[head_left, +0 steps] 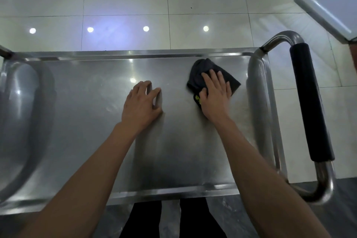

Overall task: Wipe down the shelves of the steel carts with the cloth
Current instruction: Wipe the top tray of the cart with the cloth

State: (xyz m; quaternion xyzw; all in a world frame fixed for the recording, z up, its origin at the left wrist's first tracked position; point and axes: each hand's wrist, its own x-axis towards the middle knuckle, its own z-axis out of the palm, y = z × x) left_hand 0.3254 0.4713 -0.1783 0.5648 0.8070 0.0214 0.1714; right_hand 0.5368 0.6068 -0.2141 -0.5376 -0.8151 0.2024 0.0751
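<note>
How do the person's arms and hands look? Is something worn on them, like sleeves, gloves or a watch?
Both arms are bare from the bottom edge of the picture up to the wrists; no sleeve shows. The left hand and the right hand wear no gloves. No watch, ring or bracelet is visible. Below, the legs wear dark trousers.

Right hand (pixel 216 95) flat on the dark cloth (pixel 204 75), pressing it onto the top shelf (pixel 87 121) of the steel cart near the far right corner. Left hand (pixel 142 103) rests beside it on bare steel, fingers bent, holding nothing. Black-padded push handle (pixel 309 100) at right, over pale floor tiles (pixel 125 6).
</note>
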